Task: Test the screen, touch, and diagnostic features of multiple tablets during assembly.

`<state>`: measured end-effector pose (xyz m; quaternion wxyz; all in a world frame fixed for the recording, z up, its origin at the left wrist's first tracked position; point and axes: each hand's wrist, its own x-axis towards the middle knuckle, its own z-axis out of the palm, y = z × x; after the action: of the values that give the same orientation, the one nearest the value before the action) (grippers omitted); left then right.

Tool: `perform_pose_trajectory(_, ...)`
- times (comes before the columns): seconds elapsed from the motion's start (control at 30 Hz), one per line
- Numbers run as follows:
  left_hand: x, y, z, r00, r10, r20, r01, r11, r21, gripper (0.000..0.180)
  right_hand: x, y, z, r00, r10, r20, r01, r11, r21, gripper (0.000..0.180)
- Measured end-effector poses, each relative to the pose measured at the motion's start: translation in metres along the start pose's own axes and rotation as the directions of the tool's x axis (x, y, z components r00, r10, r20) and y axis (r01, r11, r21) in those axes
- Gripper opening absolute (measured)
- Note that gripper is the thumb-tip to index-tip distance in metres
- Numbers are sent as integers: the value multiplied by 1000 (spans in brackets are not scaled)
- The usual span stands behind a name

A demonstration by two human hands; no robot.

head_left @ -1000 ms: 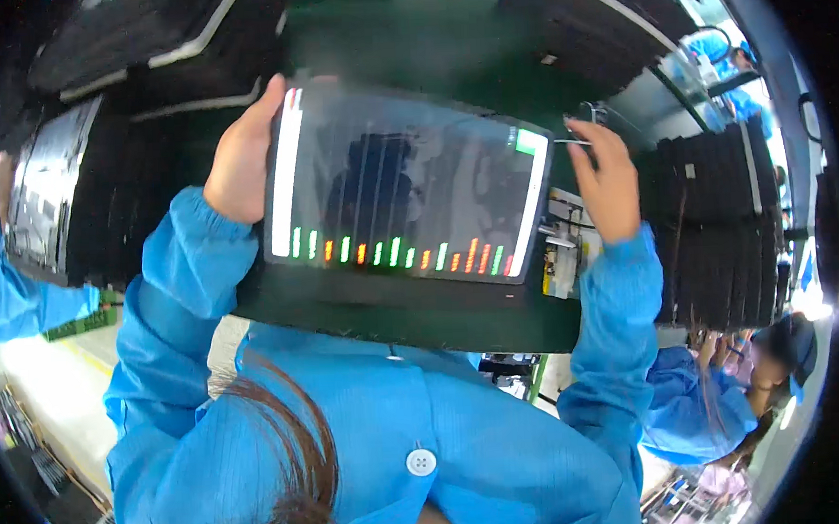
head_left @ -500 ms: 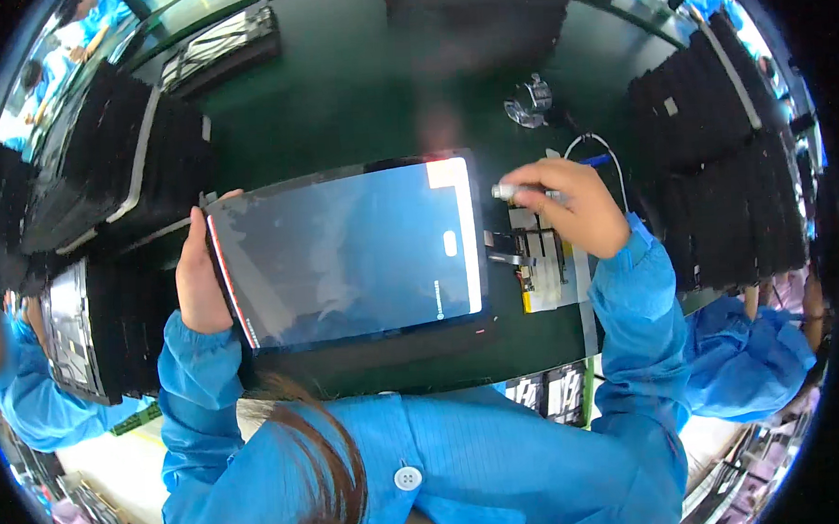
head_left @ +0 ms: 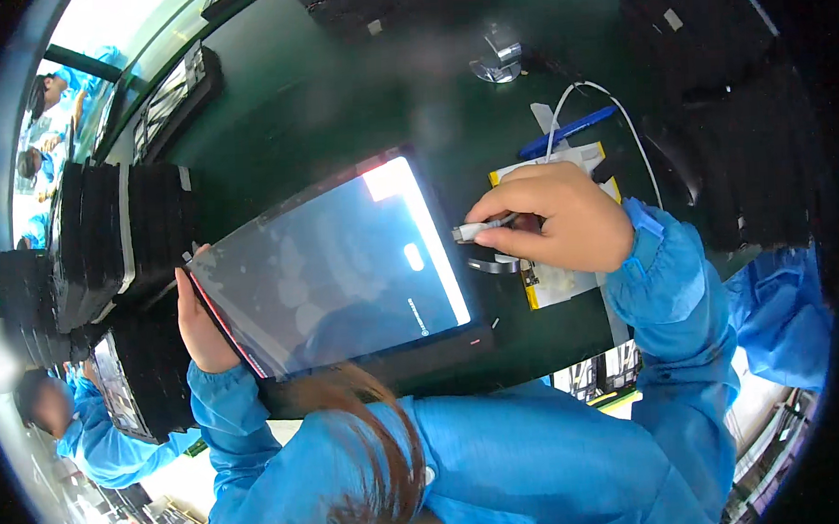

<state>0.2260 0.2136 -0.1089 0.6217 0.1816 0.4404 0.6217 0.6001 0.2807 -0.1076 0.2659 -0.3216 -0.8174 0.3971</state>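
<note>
A large tablet screen panel point(head_left: 317, 266), lit at its right end, lies tilted in front of me. My left hand point(head_left: 202, 323) grips its left edge, the fingers partly hidden behind it. Between thumb and fingers of my right hand point(head_left: 562, 214) is the plug of a white cable point(head_left: 474, 231), its metal tip just off the panel's right edge. Under and beside that hand lies a flat battery pack point(head_left: 556, 289) with yellow edges. A dark curved flex piece point(head_left: 493, 266) sits between the panel and the pack.
A blue pen point(head_left: 568, 132) lies beyond the battery pack. Farther off is a roll of clear tape point(head_left: 498, 60). Black stacked trays point(head_left: 96, 243) stand at the left, and more black stacks point(head_left: 712, 109) at the right. A co-worker in blue point(head_left: 109, 435) sits at the left.
My right hand has brought the plug down and closer to the panel's right edge. The whole view has turned, so the panel now looks more slanted. My left hand keeps its hold.
</note>
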Motion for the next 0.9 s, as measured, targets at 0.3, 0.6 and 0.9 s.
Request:
perform_pose_trajectory(0.3, 1, 0, -5, 1000, 14, 13, -14, 1000, 14, 47, -2, 3, 2, 999, -24, 29, 24, 1000, 16, 14)
perform_pose_trajectory(0.6, -2, -1, 0, 999, 30, 37, -30, 1000, 8, 45, 3, -4, 1, 998, 3, 56, -3, 1000, -5, 15)
perform_pose_trajectory(0.9, -5, 9, 9, 987, -58, 149, 73, 992, -101, 45, 7, -10, -6, 989, -27, 148, 40, 995, -89, 16)
